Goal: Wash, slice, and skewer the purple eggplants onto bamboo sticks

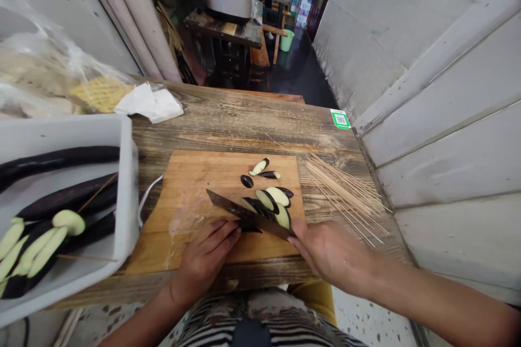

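My right hand (321,249) is closed round the handle end of a cleaver (244,213), whose broad dark blade lies across the wooden cutting board (183,173). Under and beside the blade is a short dark piece of eggplant (249,226), largely hidden. The fingers of my left hand (211,246) are bent together against the near side of that piece. Beyond the blade, several cut eggplant slices (278,197) with pale flesh and dark skin overlap. Smaller offcuts (259,166) rest farther back on the board.
A white plastic bin (127,173) at left holds whole eggplants and skewered slices. Thin wooden skewers (345,190) are spread right of the board. Clear plastic bags (81,65) and white paper (150,103) lie back left. A green QR card (340,119) sits near the wall.
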The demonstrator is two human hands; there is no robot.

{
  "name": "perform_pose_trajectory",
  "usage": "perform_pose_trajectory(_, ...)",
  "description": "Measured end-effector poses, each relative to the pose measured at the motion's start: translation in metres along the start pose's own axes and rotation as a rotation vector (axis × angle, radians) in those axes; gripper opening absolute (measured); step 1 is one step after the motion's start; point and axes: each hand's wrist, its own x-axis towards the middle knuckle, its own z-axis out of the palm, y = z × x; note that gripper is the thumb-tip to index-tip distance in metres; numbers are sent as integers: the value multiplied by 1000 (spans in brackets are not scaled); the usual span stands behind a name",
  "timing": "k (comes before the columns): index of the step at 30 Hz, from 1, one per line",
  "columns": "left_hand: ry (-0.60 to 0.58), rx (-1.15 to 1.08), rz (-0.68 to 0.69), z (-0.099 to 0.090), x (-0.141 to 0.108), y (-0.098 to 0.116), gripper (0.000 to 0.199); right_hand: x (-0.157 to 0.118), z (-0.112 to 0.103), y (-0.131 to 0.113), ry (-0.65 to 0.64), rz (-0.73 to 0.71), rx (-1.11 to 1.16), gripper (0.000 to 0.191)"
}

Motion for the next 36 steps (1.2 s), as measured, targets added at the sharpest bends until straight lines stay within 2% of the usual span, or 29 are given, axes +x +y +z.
perform_pose_trajectory(12,23,30,47,-4,4,2,33,-11,-10,11,-112,-29,-15,16)
perform_pose_trajectory(17,8,28,65,-4,3,2,33,-14,-18,18,-144,-76,-28,11)
perform_pose_trajectory(21,0,7,70,-6,6,2,30,-5,-19,14,-198,-75,-9,11)
perform_pose_trajectory(26,18,5,72,-5,4,2,31,32,2,-3,-114,-4,11,19)
perform_pose_trajectory(29,8,-16,32,-3,1,1,33,44,13,-5,-38,26,87,21)
perform_pose_trajectory(32,21,-28,-29,-2,-1,1,30,36,13,-2,2,60,134,21)
perform_pose_trajectory(36,31,-35,-53,0,-3,0,27,17,2,-3,-13,33,58,20)
